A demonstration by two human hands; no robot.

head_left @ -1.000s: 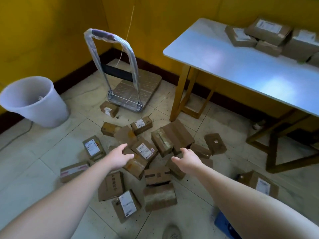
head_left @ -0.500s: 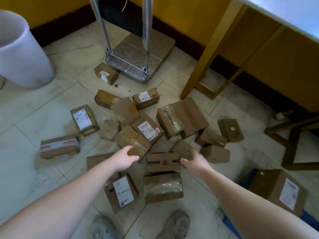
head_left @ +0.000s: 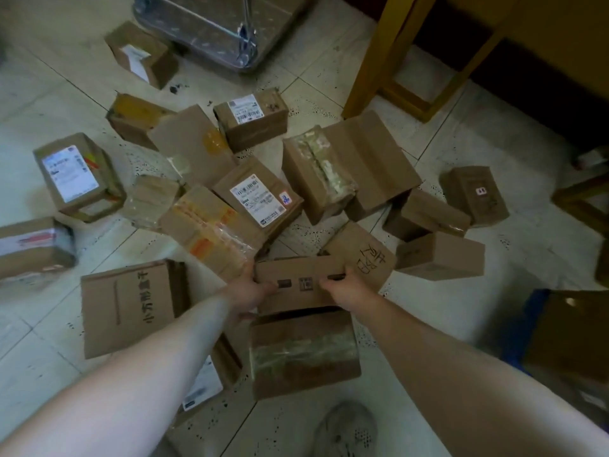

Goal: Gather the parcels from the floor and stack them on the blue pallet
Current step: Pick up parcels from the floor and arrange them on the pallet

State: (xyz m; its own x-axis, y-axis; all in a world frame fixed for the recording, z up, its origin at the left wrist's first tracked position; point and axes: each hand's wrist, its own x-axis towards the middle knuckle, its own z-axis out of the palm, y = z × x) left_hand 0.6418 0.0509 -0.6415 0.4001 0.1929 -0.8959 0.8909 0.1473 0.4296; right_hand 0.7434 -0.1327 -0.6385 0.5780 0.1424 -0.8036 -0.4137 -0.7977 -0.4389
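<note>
Left hand (head_left: 249, 292) and right hand (head_left: 346, 289) clamp opposite ends of the centre box (head_left: 298, 275), balanced for the lift, I'd say; pallet (head_left: 518, 328) sits lower right.

Both hands grip one flat brown cardboard parcel (head_left: 298, 285) among scattered parcels on the tiled floor: left hand (head_left: 247, 291) at its left end, right hand (head_left: 346, 290) at its right.

On the floor (head_left: 478, 133) parcels (head_left: 257, 199) lie scattered, a trolley (head_left: 211, 28) behind them, a table leg (head_left: 372, 61) behind right, a pallet (head_left: 520, 324) at right
</note>
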